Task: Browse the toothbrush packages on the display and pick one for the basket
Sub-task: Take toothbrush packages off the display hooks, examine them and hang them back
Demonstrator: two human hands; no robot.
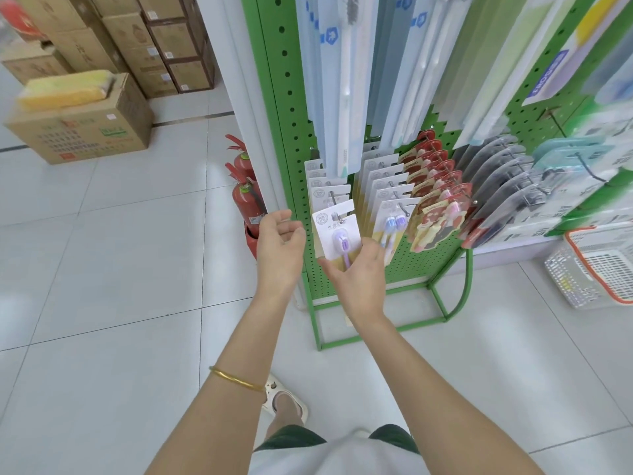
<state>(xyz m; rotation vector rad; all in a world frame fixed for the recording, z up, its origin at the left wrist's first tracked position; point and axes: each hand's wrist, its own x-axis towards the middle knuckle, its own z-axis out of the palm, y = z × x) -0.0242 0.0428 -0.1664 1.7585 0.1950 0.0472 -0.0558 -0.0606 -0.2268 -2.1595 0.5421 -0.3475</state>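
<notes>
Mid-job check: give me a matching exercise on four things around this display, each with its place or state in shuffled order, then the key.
Things:
1. purple toothbrush package
2. basket
3. fire extinguishers
4. left hand

Places or states:
A. on the floor, right of the display
B. open, holding nothing
C. front of the leftmost lower row, held by the right hand
D. on the floor, left of the display

Pairs: 1-C, 2-A, 3-D, 4-B
</notes>
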